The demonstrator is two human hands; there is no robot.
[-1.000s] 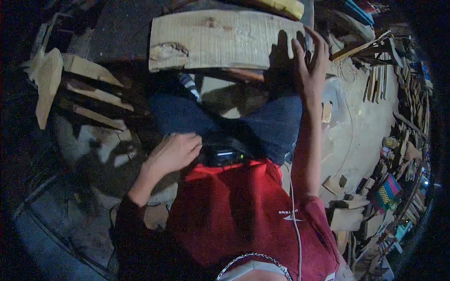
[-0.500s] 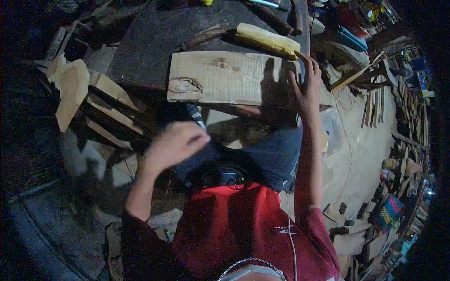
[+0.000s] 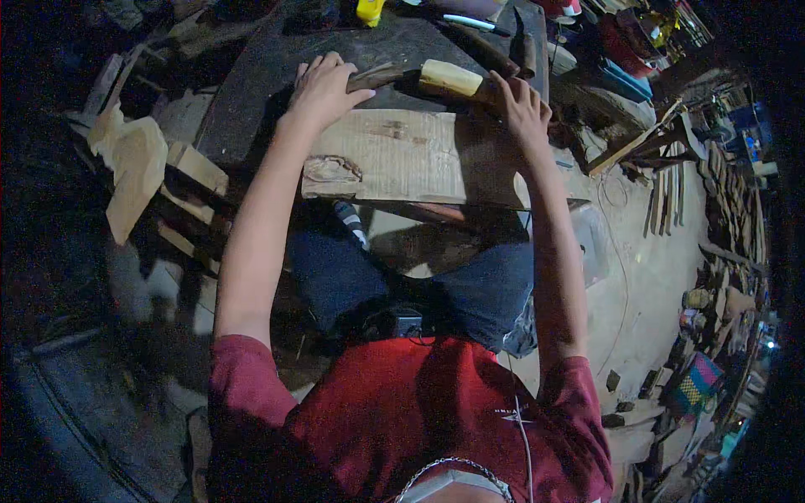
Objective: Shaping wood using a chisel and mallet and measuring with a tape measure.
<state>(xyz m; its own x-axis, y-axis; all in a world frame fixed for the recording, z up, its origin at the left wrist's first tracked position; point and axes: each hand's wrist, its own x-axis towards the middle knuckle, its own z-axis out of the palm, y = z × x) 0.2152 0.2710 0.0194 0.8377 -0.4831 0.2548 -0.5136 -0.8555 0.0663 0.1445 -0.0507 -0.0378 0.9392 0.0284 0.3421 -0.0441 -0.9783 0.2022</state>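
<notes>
A pale wooden board (image 3: 402, 159) lies flat in front of my knees, with a rough bark patch at its left end. Just beyond its far edge lies a tool with a yellowish wooden handle (image 3: 453, 78) and a dark metal end. My left hand (image 3: 323, 84) rests on the dark left end of that tool, fingers curled over it. My right hand (image 3: 521, 105) sits at the tool's right end, on the board's far right corner, fingers spread. Both arms are stretched forward.
The board lies on a dark work surface (image 3: 243, 109). Pale wood offcuts (image 3: 134, 163) are stacked at the left. Sticks and scraps (image 3: 662, 193) litter the sandy floor at the right. A yellow object (image 3: 369, 10) and a pen-like tool (image 3: 470, 21) lie further back.
My left hand has risen from my lap and reached forward onto the tool's dark end. My right hand stayed at the board's far right corner. The view tipped forward.
</notes>
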